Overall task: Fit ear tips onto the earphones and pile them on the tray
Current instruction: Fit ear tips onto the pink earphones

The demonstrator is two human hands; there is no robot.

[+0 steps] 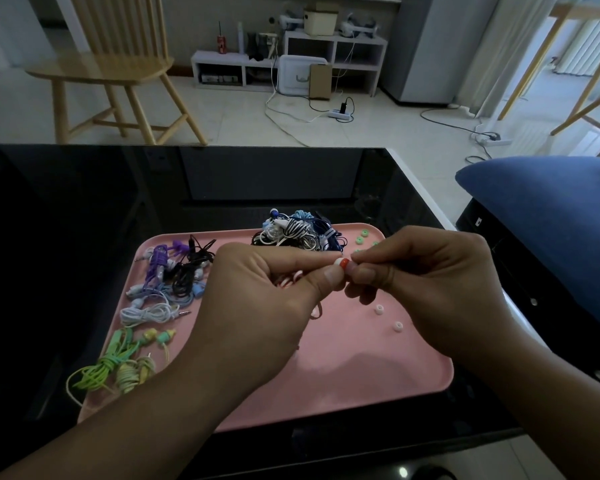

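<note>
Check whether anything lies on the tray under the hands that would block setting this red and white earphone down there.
Nothing visible does. The left hand and right hand pinch the red and white earphone above bare pink tray. Two loose white ear tips lie just right of that spot, and the bundled earphones sit to the left.

A matt, smooth pink plastic tray (378, 375) lies on a glossy black table top (84, 209) that mirrors the room, with a pale varnished wooden chair (111, 64) far left and blue cloth cushion (551, 202) right.
</note>
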